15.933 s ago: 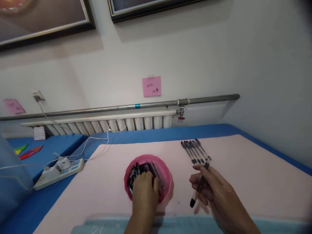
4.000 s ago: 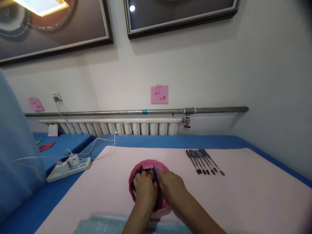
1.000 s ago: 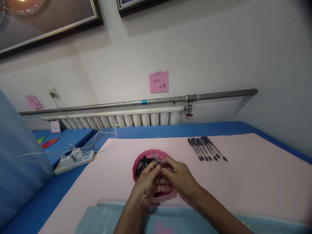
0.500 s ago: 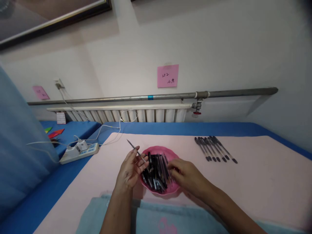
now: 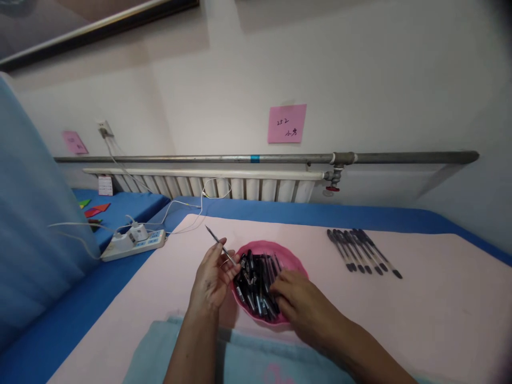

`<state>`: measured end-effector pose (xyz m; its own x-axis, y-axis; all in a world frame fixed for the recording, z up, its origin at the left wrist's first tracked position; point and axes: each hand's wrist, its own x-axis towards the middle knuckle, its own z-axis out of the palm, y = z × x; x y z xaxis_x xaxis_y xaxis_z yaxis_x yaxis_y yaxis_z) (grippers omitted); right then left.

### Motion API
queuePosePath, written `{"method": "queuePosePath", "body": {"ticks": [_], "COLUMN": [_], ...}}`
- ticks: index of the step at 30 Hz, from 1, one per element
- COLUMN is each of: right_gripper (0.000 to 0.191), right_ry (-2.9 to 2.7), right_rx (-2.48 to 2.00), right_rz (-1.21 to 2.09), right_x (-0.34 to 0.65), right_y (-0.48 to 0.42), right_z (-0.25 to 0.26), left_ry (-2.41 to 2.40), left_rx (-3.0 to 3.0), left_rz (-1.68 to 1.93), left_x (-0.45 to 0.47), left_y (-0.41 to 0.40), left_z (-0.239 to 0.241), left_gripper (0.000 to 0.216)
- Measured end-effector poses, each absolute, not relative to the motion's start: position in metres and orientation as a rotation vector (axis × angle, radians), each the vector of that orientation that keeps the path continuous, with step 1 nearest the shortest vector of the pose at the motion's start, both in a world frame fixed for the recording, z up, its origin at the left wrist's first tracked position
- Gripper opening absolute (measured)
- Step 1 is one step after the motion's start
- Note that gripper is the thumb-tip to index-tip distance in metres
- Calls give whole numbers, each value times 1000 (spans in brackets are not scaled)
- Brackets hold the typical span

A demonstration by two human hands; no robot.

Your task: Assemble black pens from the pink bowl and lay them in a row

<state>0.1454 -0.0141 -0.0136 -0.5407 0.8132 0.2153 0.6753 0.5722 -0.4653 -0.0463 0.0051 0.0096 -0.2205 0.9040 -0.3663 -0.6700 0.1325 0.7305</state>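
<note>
Pale pink tabletop point(image 5: 420, 309) against white wall point(image 5: 380, 74). Pink sticky note point(image 5: 287, 124) on wall: handwritten "252", scrawl below not legible. Left hand point(image 5: 212, 274) just left of round pink plastic bowl point(image 5: 263, 245), fingers pinched on thin dark pen refill point(image 5: 219, 244), tip pointing up-left, away from bowl. Right hand point(image 5: 298, 304) reaches into bowl, fingers among black pen parts point(image 5: 256, 282); whether clamped on any, cannot tell. Row of black pens point(image 5: 362, 250) lies well right of bowl. White power strip point(image 5: 134, 242) far left.

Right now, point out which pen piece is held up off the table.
The thin refill pinched in the left hand, left of the pink dish, tip slanting up; the rest lie in that dish or in the row of pens.
</note>
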Motion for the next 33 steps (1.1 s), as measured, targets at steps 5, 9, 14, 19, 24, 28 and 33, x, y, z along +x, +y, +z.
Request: {"method": "queuePosePath", "body": {"ticks": [5, 9, 14, 19, 24, 28, 33], "right_gripper": [13, 15, 18, 21, 17, 17, 20], "right_ry": [-2446, -2427, -2359, -2262, -2401, -2386, -2315], "right_rx": [-1255, -1290, -1308, -1233, -1229, -1234, -1238], "right_rz": [421, 361, 410, 362, 313, 364, 475], "right_x": [142, 141, 141, 126, 113, 114, 116], "right_y": [-13, -13, -11, -1, 5, 6, 8], "right_z": [-19, -19, -16, -12, -23, -31, -31], "left_ry": [1008, 1003, 1006, 993, 986, 980, 988], "left_rx": [348, 393, 394, 407, 424, 436, 429], "left_rz": [1456, 1440, 1444, 1438, 1440, 1429, 1434], "left_x": [-42, -39, -38, -35, -35, -36, -35], "left_y": [3, 2, 3, 2, 3, 3, 3], "left_z": [9, 6, 4, 4, 0, -3, -2], "left_gripper": [20, 21, 21, 21, 23, 25, 24]}}
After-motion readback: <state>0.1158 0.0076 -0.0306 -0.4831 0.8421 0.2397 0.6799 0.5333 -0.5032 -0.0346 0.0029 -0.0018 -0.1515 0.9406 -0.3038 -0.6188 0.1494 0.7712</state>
